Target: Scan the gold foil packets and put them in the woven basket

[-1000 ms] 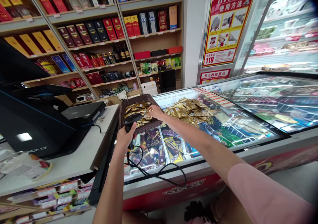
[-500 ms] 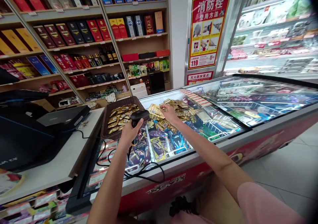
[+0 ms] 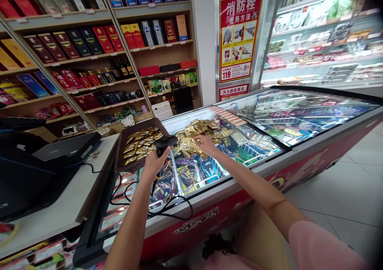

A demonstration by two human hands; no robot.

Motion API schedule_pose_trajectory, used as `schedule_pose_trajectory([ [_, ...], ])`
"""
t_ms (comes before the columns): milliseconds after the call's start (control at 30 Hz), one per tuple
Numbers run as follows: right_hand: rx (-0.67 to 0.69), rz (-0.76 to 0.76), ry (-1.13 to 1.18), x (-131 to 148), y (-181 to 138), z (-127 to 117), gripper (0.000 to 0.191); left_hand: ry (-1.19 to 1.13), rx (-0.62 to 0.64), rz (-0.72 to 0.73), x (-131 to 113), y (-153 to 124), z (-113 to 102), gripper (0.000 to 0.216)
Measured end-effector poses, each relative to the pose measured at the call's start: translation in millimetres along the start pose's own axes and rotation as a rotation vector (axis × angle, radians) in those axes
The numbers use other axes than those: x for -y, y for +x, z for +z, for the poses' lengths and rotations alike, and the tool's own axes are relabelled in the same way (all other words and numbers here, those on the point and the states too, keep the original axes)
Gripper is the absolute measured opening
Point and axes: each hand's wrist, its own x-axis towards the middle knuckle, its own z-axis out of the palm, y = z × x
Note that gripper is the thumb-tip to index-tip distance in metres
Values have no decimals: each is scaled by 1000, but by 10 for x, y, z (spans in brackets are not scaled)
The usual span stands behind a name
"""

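My left hand (image 3: 154,162) is wrapped round the handle of a black barcode scanner (image 3: 166,142), its head pointing right towards a heap of shiny gold packets (image 3: 206,127). Over the near side of that heap, my right hand (image 3: 206,144) has its fingers pinched together on what looks like a gold packet (image 3: 191,144), partly lost among the others. Beside the scanner, a dark brown woven basket (image 3: 119,152) holds many more gold packets (image 3: 140,144). The scanner's black cable (image 3: 176,213) loops down across the freezer's front edge.
The gold heap lies over colourful packs (image 3: 191,174) in an open-topped part of a chest freezer (image 3: 227,190). Glass lids (image 3: 305,106) cover its right side. A counter (image 3: 89,182) with a black machine (image 3: 32,166) stands left. Shelves of boxes (image 3: 86,42) line the back.
The view has turned slightly right, so everything sits further left. My right hand has come down a little towards the near side of the heap. My left hand still grips the scanner.
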Motion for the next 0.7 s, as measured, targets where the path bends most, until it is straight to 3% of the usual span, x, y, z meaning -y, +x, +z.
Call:
schedule_pose_trajectory([
  [133,50,28,-124,-293,-115,-98,26,24,-12,-6,47,12,-61,53],
  [300,-42,91,-334,-503,-253,-178,28,34,-11,-20,72,24,-104,54],
  [433,-107,37,-587,-556,-318,-195,29,9,-30,-38,127,33,-153,56],
  [567,-124,-17,-652,-455,-272,-221,30,-69,-69,-60,257,43,-308,61],
  [700,-155,-128,-610,-8,-86,-76,33,-81,-170,-129,452,59,-559,66],
])
